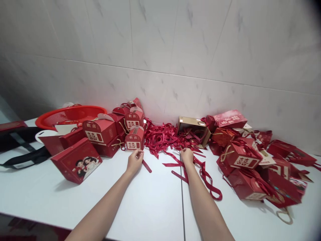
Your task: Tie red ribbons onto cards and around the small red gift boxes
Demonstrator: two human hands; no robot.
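My left hand (135, 161) is at the front of a small red gift box (134, 138) with a cream panel of characters, its fingertips pinched together. Whatever they may grip is too small to tell. A narrow red strap (146, 166) lies on the table just right of that hand. My right hand (187, 156) reaches to the front edge of the loose straps and ribbons, thumb and fingers closed; what is between them is hidden. Around it lie dark red ribbons (210, 184) and another flat red strap (179, 176). Behind both hands is a tangled heap of red ribbon (162, 134).
An open cardboard box (192, 121) lies on its side with red straps in it. Red gift boxes (99, 130) stack on the left before an orange-red basket (72, 113). More boxes (245, 160) pile up on the right. A black strapped item (27, 157) lies far left.
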